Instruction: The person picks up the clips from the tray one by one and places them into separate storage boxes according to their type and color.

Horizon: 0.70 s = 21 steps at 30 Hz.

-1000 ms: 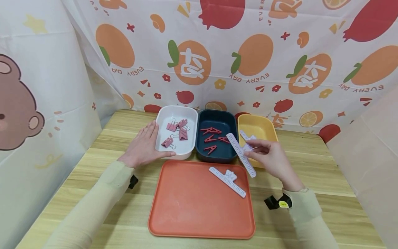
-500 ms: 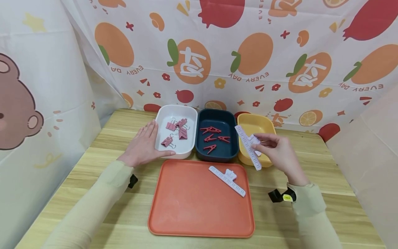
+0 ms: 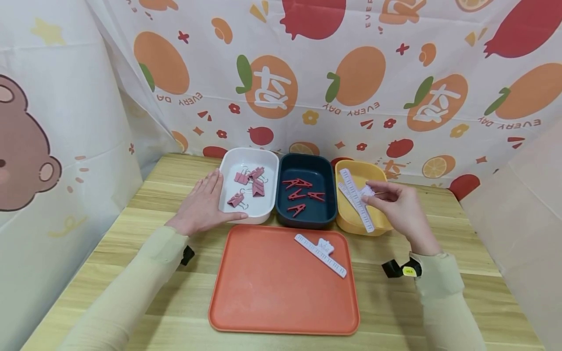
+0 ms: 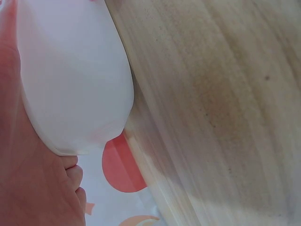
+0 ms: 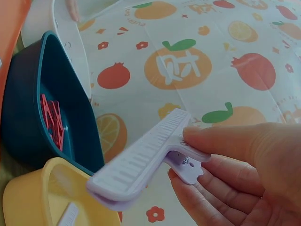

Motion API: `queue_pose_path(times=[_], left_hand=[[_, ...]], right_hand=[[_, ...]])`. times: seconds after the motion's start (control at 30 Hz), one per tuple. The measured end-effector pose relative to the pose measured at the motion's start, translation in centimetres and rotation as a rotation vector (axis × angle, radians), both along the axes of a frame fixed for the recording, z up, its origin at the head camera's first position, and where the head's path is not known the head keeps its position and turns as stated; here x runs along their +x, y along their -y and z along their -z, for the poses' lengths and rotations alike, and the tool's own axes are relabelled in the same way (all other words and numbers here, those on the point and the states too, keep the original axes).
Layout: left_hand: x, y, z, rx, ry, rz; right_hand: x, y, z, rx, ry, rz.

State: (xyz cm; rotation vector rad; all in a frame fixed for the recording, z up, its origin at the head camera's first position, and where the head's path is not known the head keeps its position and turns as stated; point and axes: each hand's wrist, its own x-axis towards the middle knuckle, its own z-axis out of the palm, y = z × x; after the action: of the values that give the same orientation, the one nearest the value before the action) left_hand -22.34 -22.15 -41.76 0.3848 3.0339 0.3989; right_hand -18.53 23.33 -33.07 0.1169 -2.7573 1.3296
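My right hand (image 3: 397, 204) pinches the handle of a long lilac bag clip (image 5: 146, 153) between thumb and fingers. It holds the clip over the yellow bin (image 3: 381, 226), where another pale clip (image 3: 345, 191) lies partly hidden beneath. Against the left side of the white bin (image 3: 226, 156), my left hand (image 3: 202, 207) rests with fingers straight and the thumb along the front rim. Pink binder clips (image 3: 258, 189) lie in that white bin. A third long clip (image 3: 321, 254) lies on the orange tray (image 3: 281, 297), near its upper right corner.
Between the white and yellow bins stands a dark blue bin (image 3: 303, 163) with several red clothespins (image 3: 296, 209) in it. The bins stand side by side behind the tray on a wooden table (image 3: 443, 224). A fruit-print cloth (image 3: 316, 73) hangs behind them.
My right hand has carried the lilac bag clip rightward from beside the blue bin's edge to over the yellow bin, turning it slightly. The left hand stays at the white bin.
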Motion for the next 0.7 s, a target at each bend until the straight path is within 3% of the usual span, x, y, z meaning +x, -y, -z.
queue_pose_path(times=[0.53,0.7], left_hand=[[-0.2,0.1,0.3,0.005,0.0,-0.006],[-0.2,0.0,0.3,0.011,-0.004,-0.006]], right_hand=[[-1.2,-0.9,0.1,0.023,0.077,0.057],[-1.5,-1.1,0.3,0.027,0.067,0.063]])
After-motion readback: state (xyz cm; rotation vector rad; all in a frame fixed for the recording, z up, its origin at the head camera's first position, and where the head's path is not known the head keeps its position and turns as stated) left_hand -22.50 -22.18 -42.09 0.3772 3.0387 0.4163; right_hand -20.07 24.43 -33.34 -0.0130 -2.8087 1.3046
